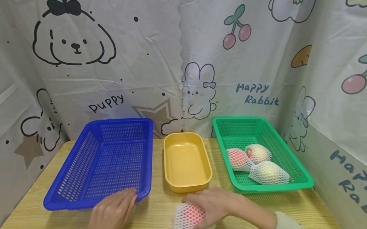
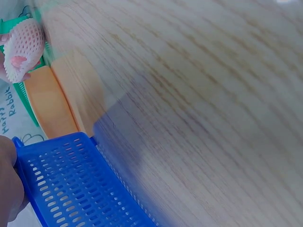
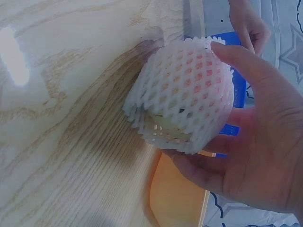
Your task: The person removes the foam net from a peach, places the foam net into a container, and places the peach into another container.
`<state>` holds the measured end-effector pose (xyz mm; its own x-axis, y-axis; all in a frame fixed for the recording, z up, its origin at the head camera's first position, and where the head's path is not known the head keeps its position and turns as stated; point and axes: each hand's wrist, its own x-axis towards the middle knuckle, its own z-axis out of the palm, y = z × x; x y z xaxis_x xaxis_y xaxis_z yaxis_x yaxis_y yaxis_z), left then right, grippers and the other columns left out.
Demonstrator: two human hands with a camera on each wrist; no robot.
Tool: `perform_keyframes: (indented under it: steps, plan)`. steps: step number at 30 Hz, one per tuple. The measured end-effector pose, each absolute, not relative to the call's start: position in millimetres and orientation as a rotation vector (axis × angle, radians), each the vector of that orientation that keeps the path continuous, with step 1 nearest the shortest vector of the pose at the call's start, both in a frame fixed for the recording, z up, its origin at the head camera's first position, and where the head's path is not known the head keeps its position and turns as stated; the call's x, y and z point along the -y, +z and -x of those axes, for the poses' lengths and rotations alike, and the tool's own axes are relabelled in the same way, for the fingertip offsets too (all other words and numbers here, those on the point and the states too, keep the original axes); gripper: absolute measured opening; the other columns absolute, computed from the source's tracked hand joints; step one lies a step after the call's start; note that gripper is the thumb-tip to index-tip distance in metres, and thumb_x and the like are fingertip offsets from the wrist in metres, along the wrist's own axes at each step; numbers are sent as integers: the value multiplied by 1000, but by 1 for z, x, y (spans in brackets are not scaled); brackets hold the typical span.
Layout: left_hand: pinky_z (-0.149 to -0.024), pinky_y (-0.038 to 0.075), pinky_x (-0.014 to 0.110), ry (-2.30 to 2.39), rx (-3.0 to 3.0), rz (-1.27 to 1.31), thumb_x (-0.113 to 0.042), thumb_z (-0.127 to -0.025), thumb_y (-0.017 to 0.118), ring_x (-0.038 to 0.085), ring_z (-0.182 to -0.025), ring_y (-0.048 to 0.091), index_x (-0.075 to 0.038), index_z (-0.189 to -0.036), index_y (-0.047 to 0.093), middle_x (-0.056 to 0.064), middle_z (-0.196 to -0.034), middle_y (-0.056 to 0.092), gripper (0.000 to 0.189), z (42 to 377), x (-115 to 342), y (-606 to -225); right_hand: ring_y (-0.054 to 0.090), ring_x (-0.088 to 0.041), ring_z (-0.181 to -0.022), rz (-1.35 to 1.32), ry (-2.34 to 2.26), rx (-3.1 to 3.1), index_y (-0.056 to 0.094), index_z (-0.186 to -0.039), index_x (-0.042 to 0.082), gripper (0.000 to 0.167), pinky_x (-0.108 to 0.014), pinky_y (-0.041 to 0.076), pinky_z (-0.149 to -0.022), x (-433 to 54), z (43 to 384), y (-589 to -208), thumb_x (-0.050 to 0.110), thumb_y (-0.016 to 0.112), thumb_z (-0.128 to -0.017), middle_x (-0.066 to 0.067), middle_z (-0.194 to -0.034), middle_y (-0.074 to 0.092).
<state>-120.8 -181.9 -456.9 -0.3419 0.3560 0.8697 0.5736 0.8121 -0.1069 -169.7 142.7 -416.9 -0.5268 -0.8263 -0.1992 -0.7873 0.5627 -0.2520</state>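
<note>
My right hand (image 1: 216, 204) holds a round pink and pale-yellow fruit (image 1: 191, 215) wrapped in a white foam net, low over the front of the table. In the right wrist view, the thumb and fingers curl about the netted fruit (image 3: 189, 90), and the net's open end faces away from the palm. My left hand (image 1: 112, 213) grips the near rim of the blue basket (image 1: 67, 205) by its right corner. Nothing lies in that basket. Part of the left hand's grip is hidden behind the rim in the left wrist view.
Between the two baskets stands a yellow tray (image 1: 189, 188) with nothing in it. The green basket (image 1: 272, 187) at the right holds three netted fruits (image 1: 268, 172). A printed cloth (image 1: 156, 54) hangs behind and along both sides of the wooden table (image 1: 151, 218).
</note>
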Motion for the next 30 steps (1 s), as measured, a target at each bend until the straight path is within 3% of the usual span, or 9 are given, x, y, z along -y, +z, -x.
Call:
perform_keyframes:
  steps: [7, 13, 22, 30]
  plan:
    - [-59, 59, 46, -261, 1968, 689, -27, -107, 43, 29, -71, 72, 3, -92, 75, 14, -86, 74, 46, 121, 182, -458, 56, 0, -83, 1309, -228, -2504, 49, -141, 26, 81, -16, 46, -63, -142, 171, -419, 65, 75, -75, 11, -113, 64]
    - [-58, 59, 47, -272, 1964, 684, -27, -106, 44, 30, -70, 71, 3, -92, 75, 15, -86, 74, 45, 121, 182, -458, 55, 1, -83, 1263, -291, -2483, 47, -140, 33, 80, -17, 47, -64, -142, 172, -420, 63, 78, -72, 13, -108, 62]
    - [-60, 59, 46, -249, 1993, 688, -27, -107, 44, 28, -72, 72, 2, -92, 75, 14, -87, 74, 45, 119, 182, -456, 55, -2, -86, 1160, -316, -2497, 43, -145, 33, 89, -20, 49, -67, -144, 172, -421, 62, 81, -70, 10, -109, 60]
    - [-62, 60, 45, -230, 2050, 686, -27, -107, 42, 28, -73, 72, 2, -93, 75, 14, -87, 74, 47, 117, 182, -453, 57, -6, -91, 1084, -308, -2527, 39, -146, 41, 91, -25, 51, -68, -145, 173, -423, 66, 81, -69, 5, -114, 60]
